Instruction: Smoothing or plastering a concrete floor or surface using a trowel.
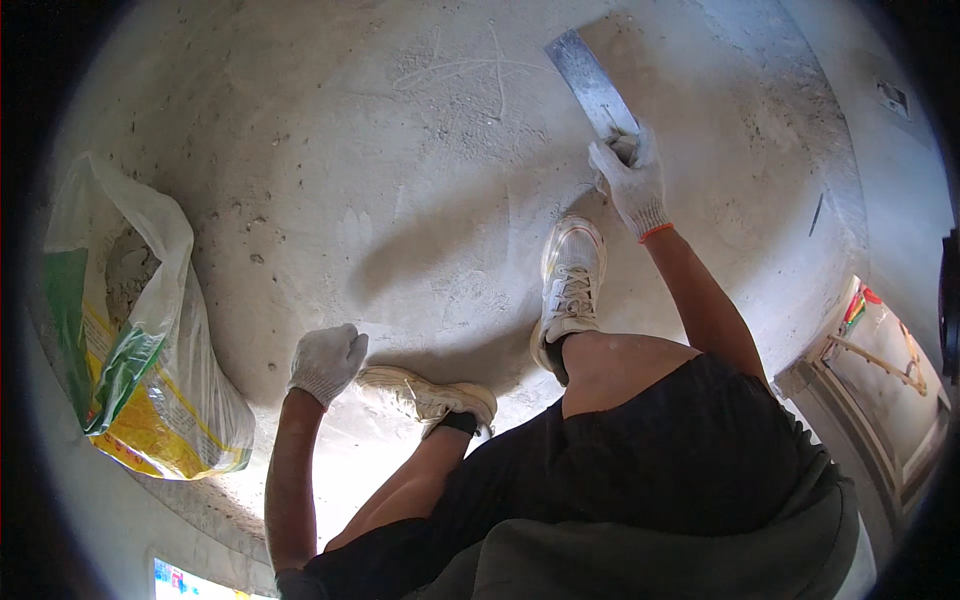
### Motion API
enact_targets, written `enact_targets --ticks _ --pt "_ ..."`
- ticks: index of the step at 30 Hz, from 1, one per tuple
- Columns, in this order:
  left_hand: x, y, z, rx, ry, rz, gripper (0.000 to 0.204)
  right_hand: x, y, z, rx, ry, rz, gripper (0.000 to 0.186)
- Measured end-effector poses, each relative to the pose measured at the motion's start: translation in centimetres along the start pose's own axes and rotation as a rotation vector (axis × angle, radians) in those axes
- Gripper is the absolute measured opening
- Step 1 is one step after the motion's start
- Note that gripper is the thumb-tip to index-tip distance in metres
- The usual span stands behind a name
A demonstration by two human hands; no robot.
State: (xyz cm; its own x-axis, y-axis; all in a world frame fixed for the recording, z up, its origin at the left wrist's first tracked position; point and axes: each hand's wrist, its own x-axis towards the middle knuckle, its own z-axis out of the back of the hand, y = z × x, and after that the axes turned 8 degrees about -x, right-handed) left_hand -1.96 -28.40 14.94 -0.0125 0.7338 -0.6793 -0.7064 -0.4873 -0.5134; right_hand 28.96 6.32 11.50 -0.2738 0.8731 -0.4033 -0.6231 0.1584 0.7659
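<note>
My right hand, in a white knit glove with an orange cuff edge, is wrapped round the handle of a plastering trowel. Its long, flat steel blade points up and left, over the rough grey floor; whether it touches the surface I cannot tell. My left hand, gloved the same way, is closed in a loose fist beside my left shoe, and nothing shows in it. My right shoe stands below the trowel hand.
A clear, green and yellow plastic bag with grey material inside stands at the left. Scratched lines and small crumbs mark the floor. A wall curves along the right, with a wood-framed opening lower down. A thin dark strip lies nearby.
</note>
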Motion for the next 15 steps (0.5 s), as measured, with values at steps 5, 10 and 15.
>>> enact_targets --ticks 5,10,15 --pt "-0.2 0.0 -0.3 -0.012 -0.031 -0.024 0.030 0.0 -0.7 -0.1 -0.097 0.004 0.079 0.054" --pt "-0.4 -0.3 0.2 -0.035 -0.034 -0.019 0.030 -0.1 -1.2 -0.4 -0.092 0.018 0.136 0.057" --pt "-0.4 0.1 -0.2 -0.001 -0.030 -0.025 0.031 -0.1 -0.9 0.1 -0.204 0.007 0.159 0.057"
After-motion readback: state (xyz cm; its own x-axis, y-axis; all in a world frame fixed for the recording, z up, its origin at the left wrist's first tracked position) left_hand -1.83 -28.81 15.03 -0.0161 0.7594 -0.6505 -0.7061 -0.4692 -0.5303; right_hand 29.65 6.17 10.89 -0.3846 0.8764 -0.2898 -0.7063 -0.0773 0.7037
